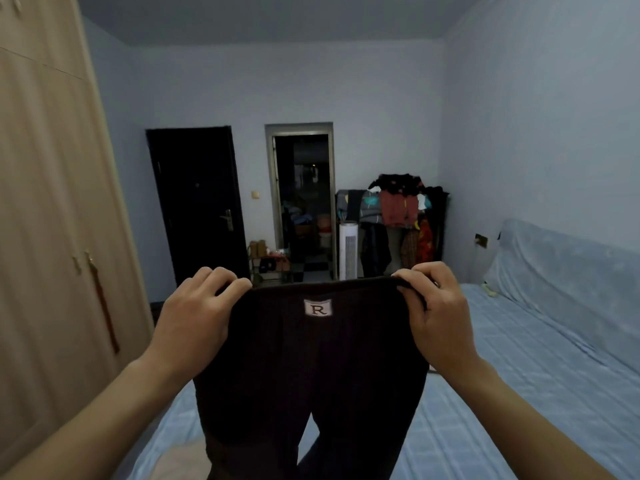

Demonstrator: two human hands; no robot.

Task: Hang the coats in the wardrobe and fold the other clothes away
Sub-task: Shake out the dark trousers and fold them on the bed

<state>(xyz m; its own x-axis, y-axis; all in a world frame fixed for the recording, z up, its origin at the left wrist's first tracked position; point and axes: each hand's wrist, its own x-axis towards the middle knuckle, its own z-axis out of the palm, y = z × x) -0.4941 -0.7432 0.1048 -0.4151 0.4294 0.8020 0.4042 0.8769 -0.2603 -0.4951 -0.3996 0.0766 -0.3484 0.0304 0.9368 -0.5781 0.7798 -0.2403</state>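
Above the blue-sheeted bed [519, 375], dark trousers [311, 375] hang by the waistband, left hand [197, 313] and right hand [436, 313] each pinching a corner with curled fingers, closed wardrobe [45, 202] at left, loaded clothes rack [398, 209] by the far wall, white tower fan [347, 249] beside it.
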